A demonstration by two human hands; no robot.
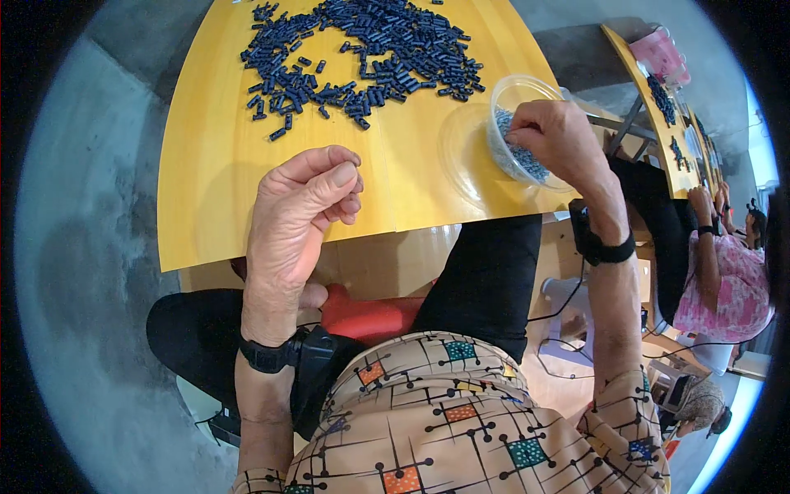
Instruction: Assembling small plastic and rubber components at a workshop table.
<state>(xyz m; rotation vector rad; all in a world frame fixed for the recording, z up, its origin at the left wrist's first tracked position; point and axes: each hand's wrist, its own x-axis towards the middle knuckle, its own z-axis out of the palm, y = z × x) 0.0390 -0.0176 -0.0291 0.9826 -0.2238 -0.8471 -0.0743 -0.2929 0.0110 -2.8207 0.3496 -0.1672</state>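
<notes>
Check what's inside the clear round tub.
The tub holds a heap of small grey-blue pieces, too tiny to identify. The right hand covers part of the heap, so what lies beneath it, or between its fingers, can't be seen.

Even, moderately bright light covers the yellow table [206, 132], while a bluish-white glare burns out the far right edge. A soft, faint shadow lies beside the left hand [304, 193], and pale highlights catch the clear tub [495, 144]. Fisheye distortion bows the table's edges, black vignetting swallows the corners, and the small background figures at right look less distinct.
</notes>
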